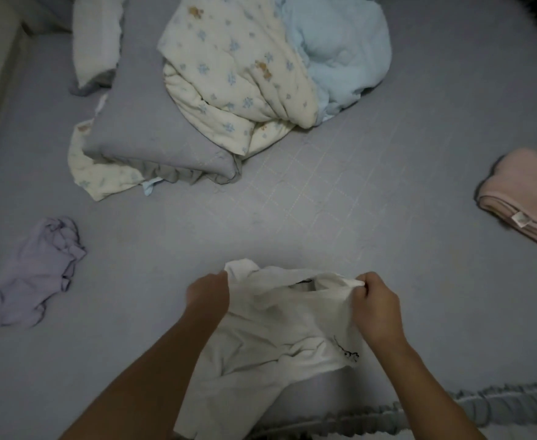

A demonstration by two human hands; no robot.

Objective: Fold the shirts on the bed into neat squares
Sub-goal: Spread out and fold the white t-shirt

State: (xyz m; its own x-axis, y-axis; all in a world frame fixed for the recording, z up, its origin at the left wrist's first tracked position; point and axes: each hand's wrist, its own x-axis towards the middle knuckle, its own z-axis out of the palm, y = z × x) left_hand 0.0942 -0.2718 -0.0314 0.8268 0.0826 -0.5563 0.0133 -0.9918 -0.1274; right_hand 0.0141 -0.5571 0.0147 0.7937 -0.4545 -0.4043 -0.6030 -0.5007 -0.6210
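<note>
White shirt hangs above the bed's near edge, its top pinched by the left hand and right hand. A small dark print on it is unreadable. Folded pink cloth shows a white tag, text illegible.

Your non-task inventory: a cream floral quilt with pale blue lining is lying heaped at the far side; a grey pillow is resting partly under it, over another floral cloth.
</note>
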